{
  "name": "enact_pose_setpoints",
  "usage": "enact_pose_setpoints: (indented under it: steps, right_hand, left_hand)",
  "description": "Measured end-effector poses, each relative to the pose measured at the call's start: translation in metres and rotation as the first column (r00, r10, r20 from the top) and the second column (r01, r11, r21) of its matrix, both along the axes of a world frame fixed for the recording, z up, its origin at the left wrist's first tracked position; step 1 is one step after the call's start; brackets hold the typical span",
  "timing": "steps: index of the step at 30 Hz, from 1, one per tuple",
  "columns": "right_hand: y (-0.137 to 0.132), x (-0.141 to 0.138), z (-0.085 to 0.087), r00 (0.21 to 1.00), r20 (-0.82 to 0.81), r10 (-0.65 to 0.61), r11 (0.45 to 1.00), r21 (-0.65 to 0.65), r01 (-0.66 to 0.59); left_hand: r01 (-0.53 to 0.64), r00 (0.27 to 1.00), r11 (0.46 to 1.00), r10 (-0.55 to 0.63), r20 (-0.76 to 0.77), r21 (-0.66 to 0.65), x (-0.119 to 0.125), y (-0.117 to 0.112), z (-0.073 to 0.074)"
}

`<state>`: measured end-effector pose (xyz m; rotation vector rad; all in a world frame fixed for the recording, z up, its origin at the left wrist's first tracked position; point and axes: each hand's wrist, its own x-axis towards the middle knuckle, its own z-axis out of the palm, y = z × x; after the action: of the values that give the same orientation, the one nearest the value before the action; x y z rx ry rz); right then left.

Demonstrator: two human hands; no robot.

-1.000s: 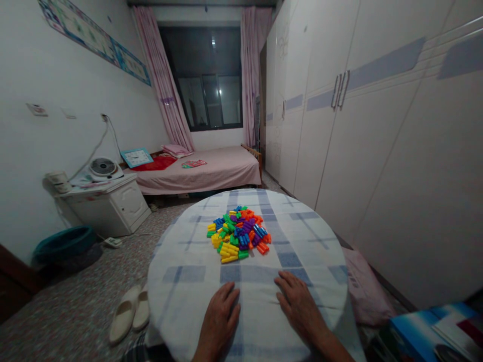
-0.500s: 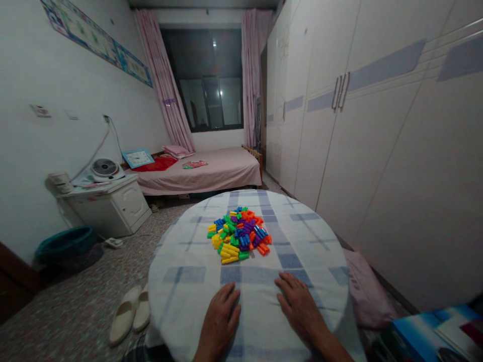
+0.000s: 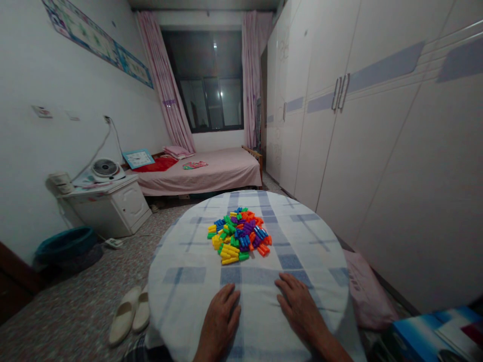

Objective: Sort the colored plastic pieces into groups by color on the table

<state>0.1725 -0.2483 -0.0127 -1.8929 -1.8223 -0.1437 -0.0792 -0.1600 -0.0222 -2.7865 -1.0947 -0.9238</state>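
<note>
A heap of small plastic building pieces (image 3: 239,235) in yellow, green, blue, purple and orange lies near the middle of a round table (image 3: 181,301). The table is covered with a white and blue checked cloth. My left hand (image 3: 222,314) rests palm down on the cloth at the near side, fingers stretched out, holding nothing. To its right, my right hand (image 3: 300,304) also lies flat with its fingers apart and nothing in it. Both hands are on the near side of the heap, apart from it and from each other.
A bed (image 3: 222,173) stands behind the table, with a white cabinet (image 3: 116,206) carrying a fan (image 3: 104,169) to the left. Wardrobes (image 3: 358,151) line the right side. Pale slippers (image 3: 124,314) lie on the floor at left; a blue box (image 3: 433,334) is at lower right.
</note>
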Motion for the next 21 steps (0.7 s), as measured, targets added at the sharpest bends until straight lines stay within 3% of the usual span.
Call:
enact_pose_setpoints:
  steps: [21]
  right_hand:
    - [0.0002,-0.0008,0.0006,1.0,-0.015,-0.005,1.0,0.007,0.005]
  left_hand:
    - [0.002,0.999,1.0,-0.001,0.035,-0.023,0.0002,-0.0009,-0.0007]
